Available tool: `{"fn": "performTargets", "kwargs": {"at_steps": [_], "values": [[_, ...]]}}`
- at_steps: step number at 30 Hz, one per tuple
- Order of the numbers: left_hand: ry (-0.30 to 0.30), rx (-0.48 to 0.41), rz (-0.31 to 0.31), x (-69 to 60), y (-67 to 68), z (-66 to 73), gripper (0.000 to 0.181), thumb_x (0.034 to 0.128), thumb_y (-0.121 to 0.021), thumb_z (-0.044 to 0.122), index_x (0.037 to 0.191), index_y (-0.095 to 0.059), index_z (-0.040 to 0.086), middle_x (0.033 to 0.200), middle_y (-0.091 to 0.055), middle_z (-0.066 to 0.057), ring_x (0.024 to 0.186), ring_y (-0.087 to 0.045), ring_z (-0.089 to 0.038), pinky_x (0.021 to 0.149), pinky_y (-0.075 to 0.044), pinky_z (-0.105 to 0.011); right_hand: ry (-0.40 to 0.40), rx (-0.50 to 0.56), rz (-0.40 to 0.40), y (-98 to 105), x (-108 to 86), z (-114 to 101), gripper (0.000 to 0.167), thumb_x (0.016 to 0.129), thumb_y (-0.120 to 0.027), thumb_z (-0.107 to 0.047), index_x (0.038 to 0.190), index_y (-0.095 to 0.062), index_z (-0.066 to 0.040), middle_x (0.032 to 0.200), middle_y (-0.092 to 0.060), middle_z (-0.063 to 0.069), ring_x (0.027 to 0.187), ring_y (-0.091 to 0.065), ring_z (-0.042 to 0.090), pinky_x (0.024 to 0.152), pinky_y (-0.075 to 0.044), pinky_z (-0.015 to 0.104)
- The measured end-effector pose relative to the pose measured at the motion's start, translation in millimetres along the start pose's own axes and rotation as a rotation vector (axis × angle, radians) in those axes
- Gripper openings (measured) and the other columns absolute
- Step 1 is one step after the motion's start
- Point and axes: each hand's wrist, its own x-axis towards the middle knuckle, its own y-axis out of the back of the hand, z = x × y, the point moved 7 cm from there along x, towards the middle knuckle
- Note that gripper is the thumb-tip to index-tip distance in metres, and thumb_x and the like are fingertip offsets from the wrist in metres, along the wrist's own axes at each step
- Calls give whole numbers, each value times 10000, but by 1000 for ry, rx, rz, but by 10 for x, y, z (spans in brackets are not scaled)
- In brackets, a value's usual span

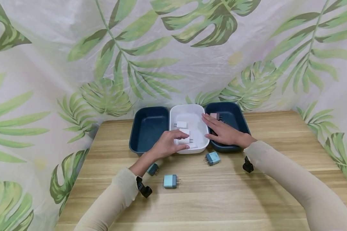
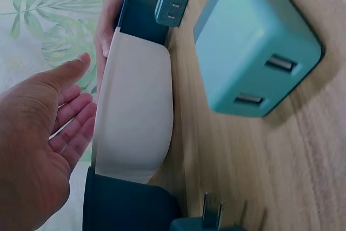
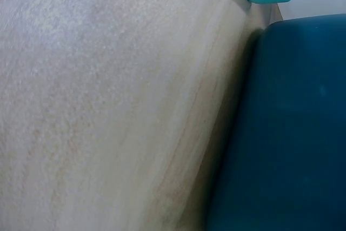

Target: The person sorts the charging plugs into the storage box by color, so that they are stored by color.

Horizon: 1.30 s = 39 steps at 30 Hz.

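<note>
My left hand (image 1: 168, 143) is over the front of the white bin (image 1: 203, 128), thumb and fingers apart around white chargers (image 1: 181, 124); whether it touches one I cannot tell. In the left wrist view the left hand (image 2: 40, 133) is beside the white bin's wall (image 2: 135, 101), fingers relaxed. My right hand (image 1: 226, 133) lies flat with straight fingers over the left part of the right dark blue bin (image 1: 234, 115), fingertips at the rim shared with the white bin. A pinkish charger (image 1: 214, 115) shows behind it in that bin.
The left dark blue bin (image 1: 150, 128) stands beside the white one. In front lie three teal chargers on the wooden table (image 1: 219, 202): one near the right bin (image 1: 212, 158), one further forward (image 1: 170, 181) and one beside the left wrist (image 1: 152, 169). A patterned cloth hangs behind.
</note>
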Motion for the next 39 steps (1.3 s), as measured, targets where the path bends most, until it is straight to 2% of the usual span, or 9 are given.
{"fn": "performTargets", "kwargs": {"at_steps": [3, 9, 16, 22, 28, 34, 39], "values": [[-27, -5, 18, -19, -3, 86, 410, 872, -898, 231, 1218, -782, 44, 1165, -784, -94, 1052, -752, -267, 927, -611, -392, -2, -2, -2, -9, -1, 6, 823, 1094, -575, -412, 1696, -146, -48, 1786, -63, 102, 1639, -98, 317, 1280, -230, 559], [-93, 43, 51, -43, -34, 304, 403, 864, -905, 239, 1209, -782, 70, 1175, -782, -73, 1080, -735, -200, 955, -596, -355, 2, 3, 6, 3, -7, 7, 826, 1096, -565, -438, 1701, -141, -70, 1785, -69, 105, 1634, -119, 336, 1265, -252, 580], [-174, 42, 42, -39, -139, 577, 415, 860, -908, 245, 1203, -774, 54, 1171, -779, -61, 1103, -736, -182, 955, -590, -317, -11, 0, -16, 0, -15, 17, 838, 1098, -542, -479, 1711, -92, -128, 1789, -44, 78, 1640, -96, 305, 1271, -248, 562], [-141, 76, -34, -29, -308, 677, 474, 867, -902, 297, 1256, -762, 65, 1246, -764, -49, 1159, -720, -169, 978, -579, -305, -16, 6, -20, 13, -7, 10, 845, 1094, -549, -480, 1707, -115, -92, 1788, -44, 79, 1640, -96, 299, 1271, -241, 567], [-109, 107, -83, -34, -478, 743, 506, 876, -891, 349, 1287, -751, 88, 1276, -756, -40, 1200, -703, -166, 1018, -558, -303, -10, 6, -18, 17, -20, -9, 846, 1095, -545, -483, 1711, -93, -120, 1787, -53, 95, 1639, -97, 317, 1263, -247, 587], [-106, 112, -71, -32, -617, 810, 513, 886, -883, 347, 1286, -747, 56, 1269, -759, -42, 1191, -710, -165, 1016, -557, -298, 1, 14, -1, 27, -14, -18, 832, 1098, -557, -451, 1709, -103, -114, 1787, -54, 88, 1640, -93, 313, 1268, -240, 580], [-97, 141, -45, -27, -734, 806, 538, 877, -890, 367, 1289, -741, 55, 1252, -766, -43, 1173, -717, -158, 1016, -553, -285, 9, 21, 9, 27, -15, -27, 839, 1094, -573, -434, 1708, -104, -108, 1786, -63, 97, 1637, -106, 322, 1267, -243, 582]]}}
